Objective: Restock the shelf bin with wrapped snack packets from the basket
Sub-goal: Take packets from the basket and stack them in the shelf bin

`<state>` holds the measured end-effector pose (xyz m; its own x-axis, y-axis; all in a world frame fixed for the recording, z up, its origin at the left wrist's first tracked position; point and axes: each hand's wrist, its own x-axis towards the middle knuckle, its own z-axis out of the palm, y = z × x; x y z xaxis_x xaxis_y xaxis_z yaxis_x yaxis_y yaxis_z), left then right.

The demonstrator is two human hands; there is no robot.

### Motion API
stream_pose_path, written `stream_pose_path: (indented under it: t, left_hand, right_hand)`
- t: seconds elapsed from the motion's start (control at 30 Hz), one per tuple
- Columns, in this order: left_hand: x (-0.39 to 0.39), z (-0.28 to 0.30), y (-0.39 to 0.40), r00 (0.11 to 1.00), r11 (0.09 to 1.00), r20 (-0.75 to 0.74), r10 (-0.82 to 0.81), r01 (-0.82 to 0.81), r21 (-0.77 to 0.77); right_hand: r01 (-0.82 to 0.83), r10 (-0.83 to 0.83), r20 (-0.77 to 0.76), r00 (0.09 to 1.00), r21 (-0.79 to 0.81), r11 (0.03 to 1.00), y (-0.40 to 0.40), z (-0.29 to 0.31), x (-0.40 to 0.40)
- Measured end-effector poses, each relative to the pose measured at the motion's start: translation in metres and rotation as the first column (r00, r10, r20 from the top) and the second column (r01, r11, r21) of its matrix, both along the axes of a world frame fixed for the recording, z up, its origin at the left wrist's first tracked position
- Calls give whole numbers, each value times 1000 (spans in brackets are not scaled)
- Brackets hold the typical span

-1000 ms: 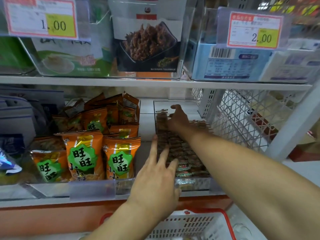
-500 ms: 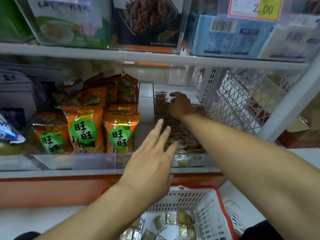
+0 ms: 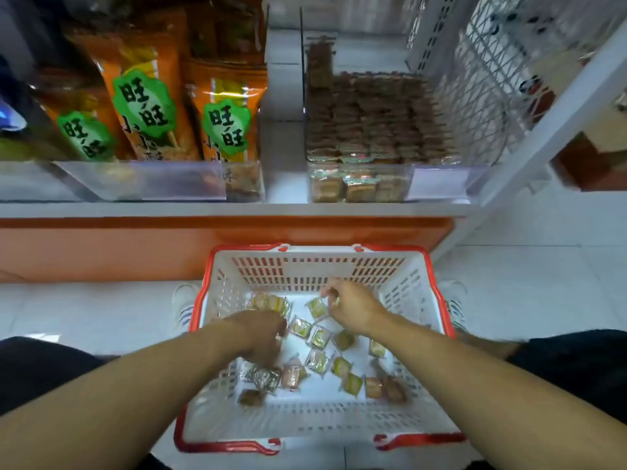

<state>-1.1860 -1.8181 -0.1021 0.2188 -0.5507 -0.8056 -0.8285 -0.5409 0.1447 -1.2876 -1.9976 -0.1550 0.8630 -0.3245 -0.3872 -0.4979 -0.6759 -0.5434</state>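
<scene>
Both hands in basket [image 3: 420,293] among packets [image 3: 317,359]. Left hand [image 3: 261,334] fingers curled down, grip unclear. Right hand [image 3: 353,308] fingers curled, hold unclear. Bin [image 3: 441,179] full.

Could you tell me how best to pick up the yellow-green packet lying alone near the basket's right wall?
Come straight down from above and pinch that packet by two opposite crimped edges. It lies flat on the basket floor with bare floor around it, so nothing blocks either side. The right hand is nearer, though it may already hold one.

light: bright, even | blur: upper shelf, right edge | distortion: wide-angle edge bending
</scene>
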Motion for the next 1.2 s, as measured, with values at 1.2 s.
stream_pose_path:
  t: [1.2]
  left_hand:
    - [-68, -223, 5, 842, 842, -153, 517, -533, -89]
  right_hand:
    - [-6, 102, -348, 932, 265, 964, 36, -167, -48]
